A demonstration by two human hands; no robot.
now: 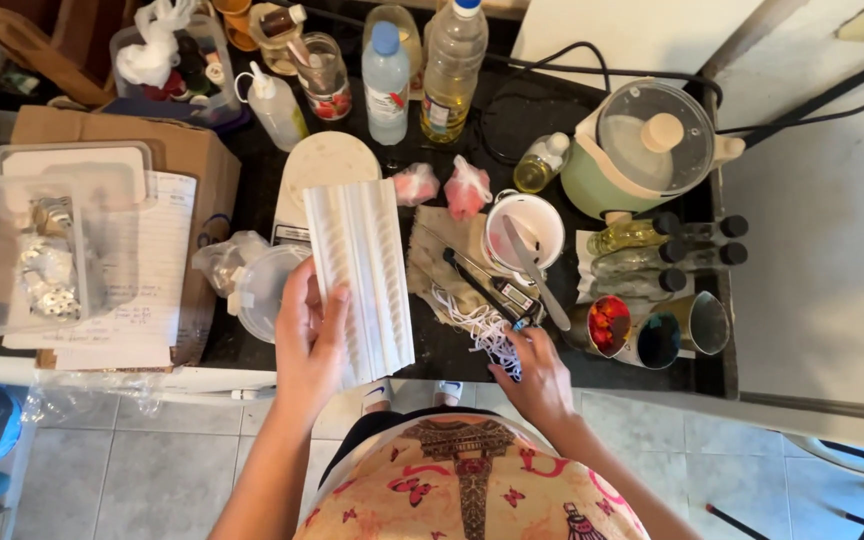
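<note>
Left hand (pixel 309 335), lower centre of frame: grip closed around the lower left edge of a white ribbed mould (pixel 360 278), thumb on its face, holding it tilted above the table (pixel 542 110). Right hand (pixel 537 375), lower right of centre: fingertips pinched on a bundle of white wicks (pixel 482 330) that lies at the near table edge, just beside a black-handled tool (pixel 477 285) on a beige cloth (pixel 432 265).

Progress, as judged: early stage. The mould looks empty; the wicks are only now being taken up and none sits in the mould. The white cup (pixel 522 232) with a knife (pixel 532 270) laid across it holds nothing that can be made out.

Surface: dark table, crowded. Oil bottle (pixel 452 65) and water bottle (pixel 386 85) at the top centre, green lidded pot (pixel 647 145) upper right, small dark-capped bottles (pixel 667 255) and metal cups (pixel 652 330) at the right. Cardboard box (pixel 187 150) with clear plastic containers (pixel 42 250) at the left.

Room: pale tiled floor (pixel 142 470) below, white wall at the right.
</note>
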